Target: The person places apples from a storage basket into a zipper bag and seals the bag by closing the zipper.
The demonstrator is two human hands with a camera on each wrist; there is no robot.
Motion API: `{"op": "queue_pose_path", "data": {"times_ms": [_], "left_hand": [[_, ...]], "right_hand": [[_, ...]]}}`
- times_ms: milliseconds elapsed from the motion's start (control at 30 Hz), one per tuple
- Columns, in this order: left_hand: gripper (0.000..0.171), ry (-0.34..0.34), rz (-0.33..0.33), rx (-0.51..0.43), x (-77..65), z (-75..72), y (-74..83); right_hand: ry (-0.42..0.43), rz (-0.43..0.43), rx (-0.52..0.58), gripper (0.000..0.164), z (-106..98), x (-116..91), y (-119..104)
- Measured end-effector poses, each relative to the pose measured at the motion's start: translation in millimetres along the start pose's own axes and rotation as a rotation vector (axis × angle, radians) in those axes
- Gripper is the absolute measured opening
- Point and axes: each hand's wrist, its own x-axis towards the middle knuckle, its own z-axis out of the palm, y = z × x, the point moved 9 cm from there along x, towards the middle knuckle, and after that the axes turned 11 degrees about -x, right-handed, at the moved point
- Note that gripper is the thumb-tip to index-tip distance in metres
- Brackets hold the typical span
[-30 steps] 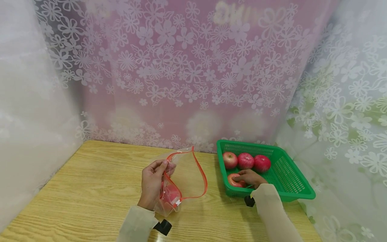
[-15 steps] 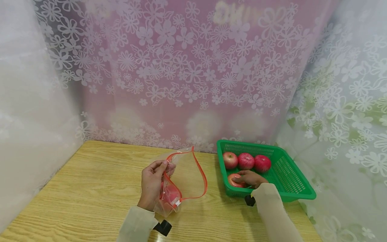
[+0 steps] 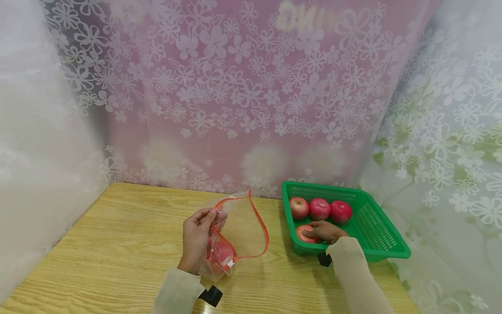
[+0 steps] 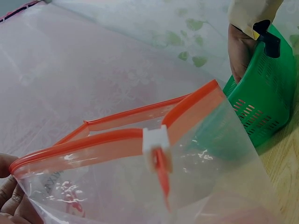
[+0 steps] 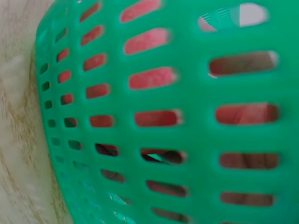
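My left hand (image 3: 197, 239) pinches the rim of a clear zip bag (image 3: 249, 231) between thumb and fingers. The bag's orange zip edge gapes wide, and its white slider (image 4: 155, 142) shows in the left wrist view. A reddish apple (image 3: 222, 253) lies low inside the bag, seen through the plastic. Over in the green basket (image 3: 386, 231), my right hand (image 3: 326, 231) grips an apple (image 3: 304, 234) at the near left corner, thumb on its side. The basket wall covers most of that hand in the right wrist view; red skin shows through its slots.
Behind the gripped apple, three more stand in a row in the basket: a paler apple (image 3: 299, 208), a red apple (image 3: 319, 209) and another red apple (image 3: 340, 212). The wooden table (image 3: 117, 244) meets a flowered pink curtain (image 3: 235, 109) at the back.
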Motion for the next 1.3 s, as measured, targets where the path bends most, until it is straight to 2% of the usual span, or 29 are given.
{"op": "queue_pose_path", "data": {"times_ms": [500,833,1300], "left_hand": [[0.023,-0.002,0.025,-0.004,-1.9,0.0,2.2],[0.024,-0.008,0.024,-0.008,-2.1,0.1,2.6],[0.021,0.006,0.014,-0.004,-2.3,-1.3,1.2]], "right_hand": [[0.007,-0.032,0.005,0.054,-1.2,-1.2,-2.7],[0.029,-0.008,-0.006,0.055,-2.8,0.5,-0.1],[0.027,-0.01,0.052,0.044,0.0,-1.2,-2.3]]}}
